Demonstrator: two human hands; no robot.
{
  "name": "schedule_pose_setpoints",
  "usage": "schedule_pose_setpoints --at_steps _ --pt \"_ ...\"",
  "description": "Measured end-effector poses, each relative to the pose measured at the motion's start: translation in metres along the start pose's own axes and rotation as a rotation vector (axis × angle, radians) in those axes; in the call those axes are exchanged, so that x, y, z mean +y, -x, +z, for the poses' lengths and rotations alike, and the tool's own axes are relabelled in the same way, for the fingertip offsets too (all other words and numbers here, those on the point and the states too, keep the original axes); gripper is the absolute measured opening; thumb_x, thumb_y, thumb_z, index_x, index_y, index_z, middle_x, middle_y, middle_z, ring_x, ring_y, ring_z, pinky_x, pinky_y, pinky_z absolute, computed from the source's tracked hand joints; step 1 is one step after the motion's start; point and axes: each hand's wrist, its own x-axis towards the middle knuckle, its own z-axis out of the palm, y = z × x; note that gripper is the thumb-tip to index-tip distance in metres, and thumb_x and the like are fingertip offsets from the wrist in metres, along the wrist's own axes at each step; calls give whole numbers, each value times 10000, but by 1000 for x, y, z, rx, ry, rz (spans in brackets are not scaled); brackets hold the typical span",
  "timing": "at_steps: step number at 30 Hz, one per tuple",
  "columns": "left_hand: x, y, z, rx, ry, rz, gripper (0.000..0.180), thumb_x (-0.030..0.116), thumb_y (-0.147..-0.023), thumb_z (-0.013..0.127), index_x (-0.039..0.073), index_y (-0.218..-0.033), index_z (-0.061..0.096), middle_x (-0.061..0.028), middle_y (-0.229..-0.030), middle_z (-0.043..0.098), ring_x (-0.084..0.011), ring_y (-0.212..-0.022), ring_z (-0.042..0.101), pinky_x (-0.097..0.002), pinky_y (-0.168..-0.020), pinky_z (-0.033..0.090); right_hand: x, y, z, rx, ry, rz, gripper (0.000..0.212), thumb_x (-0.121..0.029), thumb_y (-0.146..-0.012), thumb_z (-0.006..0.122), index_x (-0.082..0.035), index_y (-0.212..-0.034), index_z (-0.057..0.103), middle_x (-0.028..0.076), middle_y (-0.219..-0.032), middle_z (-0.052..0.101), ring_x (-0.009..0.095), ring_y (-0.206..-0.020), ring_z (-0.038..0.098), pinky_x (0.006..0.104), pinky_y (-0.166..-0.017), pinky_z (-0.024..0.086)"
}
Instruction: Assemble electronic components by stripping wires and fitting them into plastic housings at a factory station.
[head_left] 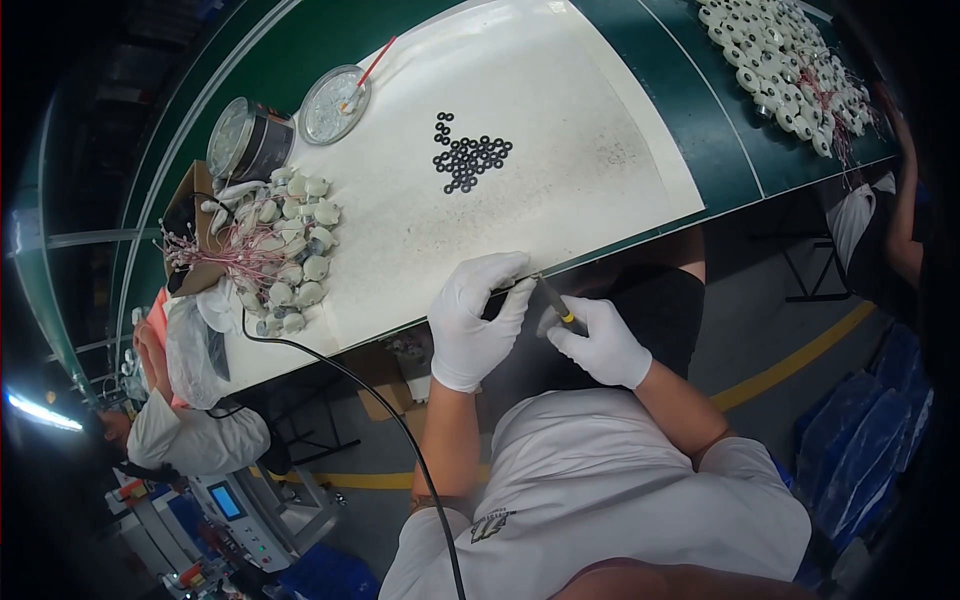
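Note:
In a white glove, my left hand (478,318) is closed at the table's front edge, thumb and forefinger nearly meeting. Whatever sits at those fingertips is too small to make out. My right hand (606,342), also gloved, grips a slim grey tool (555,299) with a yellow band. The tool slants up and left, its tip close to my left fingertips. Further back on the white sheet (560,110) lies a cluster of small black rings (470,160).
White round parts with pink wires (295,250) are heaped at the left, near a tin (250,140) and a clear dish (335,105) with a red stick (376,62). A black cable (385,400) crosses left of me. More white parts (785,75) lie far right; people sit at both sides.

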Motion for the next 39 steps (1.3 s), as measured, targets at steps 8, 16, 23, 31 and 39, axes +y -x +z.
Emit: schedule_pose_setpoints --at_steps 8,16,23,31,39 --pt "-6 0 -2 -33 24 59 140 -2 -876 818 19 -998 752 -105 -996 766 -220 -888 741 -319 -811 585 -2 1 0 -24 21 25 94 -54 -970 636 9 -1005 697 29 -721 649 63 -642 588 263 -603 482" --pt "-8 2 1 -7 20 50 234 -43 -804 823 90 -966 720 -60 -954 765 -228 -869 734 -314 -761 583 -2 1 1 -19 32 16 92 -54 -963 645 8 -1003 699 36 -719 646 66 -639 580 267 -604 478" --pt "-8 3 2 4 15 54 234 -33 -813 829 88 -980 717 -66 -952 763 -230 -867 734 -315 -758 585 0 0 -1 -11 42 4 118 -71 -938 671 5 -1024 701 48 -764 663 79 -683 597 278 -644 494" --pt "-10 5 3 21 50 11 218 -25 -825 832 73 -987 724 -70 -952 767 -233 -874 740 -316 -769 588 -7 0 -3 -50 88 -30 220 -78 -918 681 15 -1117 683 113 -919 708 149 -816 663 313 -788 540" --pt "-10 4 1 -7 28 34 221 -37 -817 820 75 -985 730 -69 -962 772 -235 -887 742 -321 -780 588 -8 -1 -3 -69 114 -29 242 -86 -921 677 13 -1142 680 131 -980 723 174 -891 688 326 -852 546"
